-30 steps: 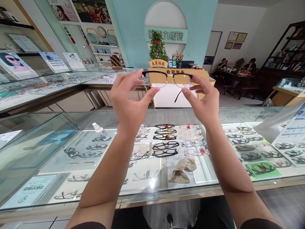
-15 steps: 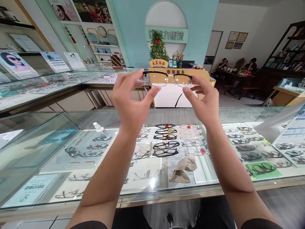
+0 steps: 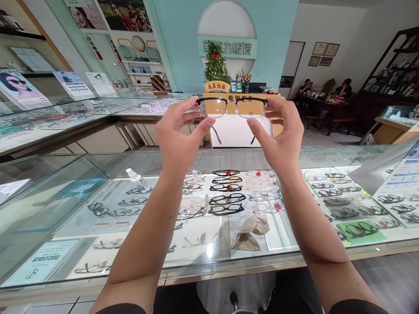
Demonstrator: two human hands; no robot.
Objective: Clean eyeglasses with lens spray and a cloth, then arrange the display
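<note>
So both hands are busy with one pair of glasses (image 3: 231, 101), held up in the air above the surface (image 3: 235, 262), lenses roughly level. The left hand (image 3: 181, 137) pinches the left end between thumb and fingers, and the right hand (image 3: 281, 135) does the same at the right end. Chunky black top rims, thinner metal-looking bottoms, clear lenses with a small dark mark on the right one. The tips of both arms poke out below the lenses, between the thumbs.

Down below there's a column of dark frames (image 3: 227, 210), with clear frames (image 3: 268, 207) just beside it on the right. A crumpled beige cloth (image 3: 251, 233) sits nearer the front edge. Off to the left there's a white spray bottle (image 3: 135, 178), tilted in this view; can't tell if it's on the glass or under it. Green card (image 3: 363, 233) over on the right, dark glasses lying on it.
</note>
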